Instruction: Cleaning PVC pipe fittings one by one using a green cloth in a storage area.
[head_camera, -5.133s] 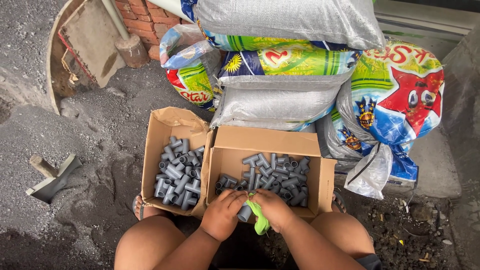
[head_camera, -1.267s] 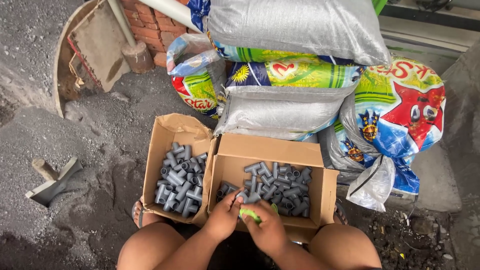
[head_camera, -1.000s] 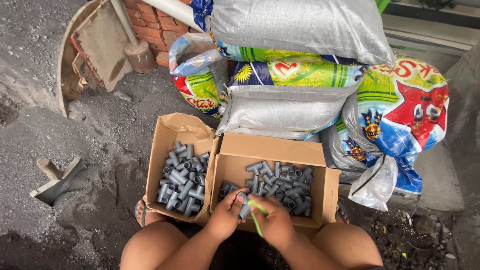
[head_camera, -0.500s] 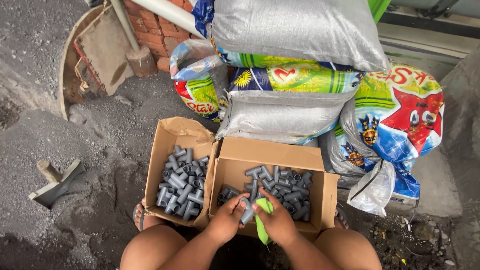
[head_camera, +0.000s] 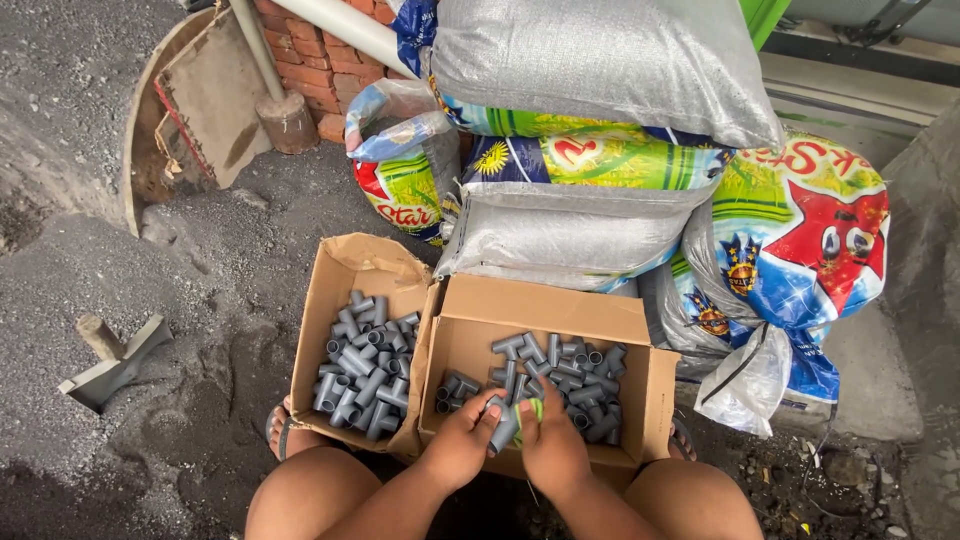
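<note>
My left hand (head_camera: 462, 448) holds a grey pipe tee fitting (head_camera: 503, 428) over the near edge of the right cardboard box (head_camera: 540, 306). Pressed against the fitting is a green cloth (head_camera: 534, 409), which my right hand (head_camera: 550, 452) grips. That box holds several grey tee fittings (head_camera: 565, 374). The left cardboard box (head_camera: 352, 262) beside it is filled with several more grey fittings (head_camera: 364, 362). Both hands are close together between my knees.
Stacked woven sacks (head_camera: 590, 140) rise just behind the boxes. A wooden-handled tool (head_camera: 112, 358) lies on the grey sandy ground at left. A brick wall (head_camera: 320, 60), a board and a pipe stand at the back left. My sandalled foot (head_camera: 283, 425) rests beside the left box.
Both hands have stayed over the right box, turning the fitting. The green cloth, hanging below my right hand half a second ago, is now bunched against the fitting. The view shifted slightly.
</note>
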